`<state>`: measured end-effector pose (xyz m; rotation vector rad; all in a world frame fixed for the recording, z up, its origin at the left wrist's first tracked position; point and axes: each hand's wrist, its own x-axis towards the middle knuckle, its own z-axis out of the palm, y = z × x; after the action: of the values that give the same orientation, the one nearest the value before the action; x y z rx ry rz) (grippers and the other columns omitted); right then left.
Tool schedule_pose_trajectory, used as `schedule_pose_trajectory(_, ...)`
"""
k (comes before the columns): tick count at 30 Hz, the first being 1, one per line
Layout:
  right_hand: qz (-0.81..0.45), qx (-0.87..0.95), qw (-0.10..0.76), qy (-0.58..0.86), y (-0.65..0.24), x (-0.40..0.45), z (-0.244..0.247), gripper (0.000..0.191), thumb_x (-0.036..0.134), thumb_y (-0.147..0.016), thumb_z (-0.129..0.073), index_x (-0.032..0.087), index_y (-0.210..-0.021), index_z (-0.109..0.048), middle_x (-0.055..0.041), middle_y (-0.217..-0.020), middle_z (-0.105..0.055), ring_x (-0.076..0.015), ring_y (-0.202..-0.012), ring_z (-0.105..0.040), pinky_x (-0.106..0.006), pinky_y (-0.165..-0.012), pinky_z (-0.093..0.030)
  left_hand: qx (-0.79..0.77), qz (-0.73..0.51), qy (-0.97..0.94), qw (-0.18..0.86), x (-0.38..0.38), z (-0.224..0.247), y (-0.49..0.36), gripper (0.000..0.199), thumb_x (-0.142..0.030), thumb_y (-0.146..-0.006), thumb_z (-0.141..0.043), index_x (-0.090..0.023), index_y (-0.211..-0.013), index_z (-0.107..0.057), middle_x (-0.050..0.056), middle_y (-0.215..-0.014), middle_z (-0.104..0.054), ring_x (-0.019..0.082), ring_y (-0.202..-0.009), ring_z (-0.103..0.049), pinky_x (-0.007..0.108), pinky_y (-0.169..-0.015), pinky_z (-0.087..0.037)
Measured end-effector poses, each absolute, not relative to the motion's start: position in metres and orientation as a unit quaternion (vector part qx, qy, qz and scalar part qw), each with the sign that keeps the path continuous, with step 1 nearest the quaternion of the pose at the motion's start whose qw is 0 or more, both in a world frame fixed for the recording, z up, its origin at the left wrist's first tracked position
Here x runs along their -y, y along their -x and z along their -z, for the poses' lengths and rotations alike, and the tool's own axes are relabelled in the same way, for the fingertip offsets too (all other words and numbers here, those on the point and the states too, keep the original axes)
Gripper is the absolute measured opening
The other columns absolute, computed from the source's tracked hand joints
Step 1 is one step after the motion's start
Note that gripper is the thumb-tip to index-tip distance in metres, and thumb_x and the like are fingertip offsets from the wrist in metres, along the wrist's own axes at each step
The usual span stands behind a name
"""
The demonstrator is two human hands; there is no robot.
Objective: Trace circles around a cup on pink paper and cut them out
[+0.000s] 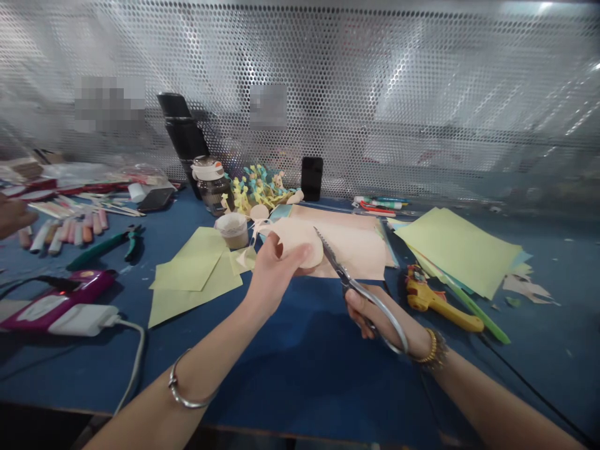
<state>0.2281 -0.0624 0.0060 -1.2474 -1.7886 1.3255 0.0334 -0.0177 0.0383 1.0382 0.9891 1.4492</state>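
My left hand (276, 265) pinches a cream paper piece (300, 234) with a rounded right edge, thumb on top. Just right of it, my right hand (372, 309) is closed round the handles of metal scissors (337, 265). The scissor blades point up and left, near the paper's rounded edge, and look nearly together. Beneath and behind lie larger cream and pink sheets (360, 244). Whether the blades touch the held paper is hard to tell.
Yellow-green sheets (187, 262) lie left, more sheets (459, 244) right. A yellow glue gun (440, 306), green cutter (482, 319), pliers (105, 247), power strip (79, 297), small cup (233, 230), jar (213, 187) and phone (312, 178) stand or lie around. Another person's hand (14, 215) shows far left.
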Motion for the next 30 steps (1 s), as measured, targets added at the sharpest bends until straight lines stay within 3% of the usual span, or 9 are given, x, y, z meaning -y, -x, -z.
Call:
schedule_pose_trajectory(4,-0.506,0.667,0.300,0.457,-0.219,0.067,0.001,0.048,0.063,-0.086,-0.042,0.018,-0.071,-0.044,0.0062,-0.053,-0.042,-0.0075,-0.041,-0.045,-0.021,-0.041,-0.041,-0.389,-0.613,-0.444,0.525,0.021,-0.032,-0.038,0.043,-0.028,-0.067,-0.074,-0.017,-0.105,-0.056,0.006,-0.099,-0.064,0.019,-0.084,-0.064,0.033,-0.068,-0.059)
schedule_pose_trajectory(8,-0.512,0.674,0.294,0.444,-0.218,0.070,-0.003,0.048,0.063,-0.087,-0.041,0.018,-0.068,-0.043,0.0055,-0.054,-0.042,-0.0079,-0.042,-0.046,-0.021,-0.042,-0.042,-0.397,-0.624,-0.438,0.511,0.022,-0.031,-0.038,0.038,-0.027,-0.067,-0.075,-0.017,-0.100,-0.057,0.003,-0.089,-0.065,0.017,-0.079,-0.063,0.032,-0.067,-0.059)
schedule_pose_trajectory(13,-0.517,0.673,0.297,0.438,-0.219,0.071,-0.007,0.049,0.063,-0.087,-0.040,0.018,-0.069,-0.043,0.0053,-0.053,-0.042,-0.0077,-0.042,-0.046,-0.020,-0.041,-0.041,-0.396,-0.617,-0.467,0.495,0.023,-0.034,-0.038,0.038,-0.025,-0.069,-0.073,-0.016,-0.102,-0.057,0.005,-0.094,-0.066,0.018,-0.082,-0.064,0.032,-0.069,-0.059)
schedule_pose_trajectory(18,-0.489,0.693,0.286,0.447,-0.223,0.066,-0.006,0.049,0.066,-0.085,-0.040,0.018,-0.074,-0.044,0.0052,-0.057,-0.042,-0.0074,-0.043,-0.046,-0.020,-0.040,-0.044,-0.392,-0.610,-0.458,0.514,0.023,-0.036,-0.037,0.041,-0.025,-0.068,-0.074,-0.017,-0.103,-0.056,0.002,-0.090,-0.067,0.018,-0.079,-0.065,0.031,-0.066,-0.060)
schedule_pose_trajectory(25,-0.453,0.708,0.258,0.477,-0.231,0.060,-0.007,0.052,0.069,-0.083,-0.040,0.018,-0.079,-0.045,0.0035,-0.064,-0.042,-0.0065,-0.043,-0.045,-0.019,-0.035,-0.042,-0.400,-0.588,-0.465,0.527,0.022,-0.042,-0.034,0.036,-0.022,-0.066,-0.075,-0.017,-0.096,-0.056,-0.001,-0.075,-0.065,0.013,-0.058,-0.063,0.027,-0.056,-0.058)
schedule_pose_trajectory(30,-0.460,0.694,0.241,0.498,-0.230,0.063,-0.013,0.055,0.072,-0.080,-0.042,0.017,-0.082,-0.046,0.0037,-0.063,-0.043,-0.0065,-0.042,-0.045,-0.020,-0.036,-0.042,-0.393,-0.587,-0.472,0.527,0.022,-0.041,-0.034,0.034,-0.022,-0.068,-0.073,-0.018,-0.096,-0.055,-0.001,-0.075,-0.064,0.013,-0.060,-0.062,0.028,-0.058,-0.058)
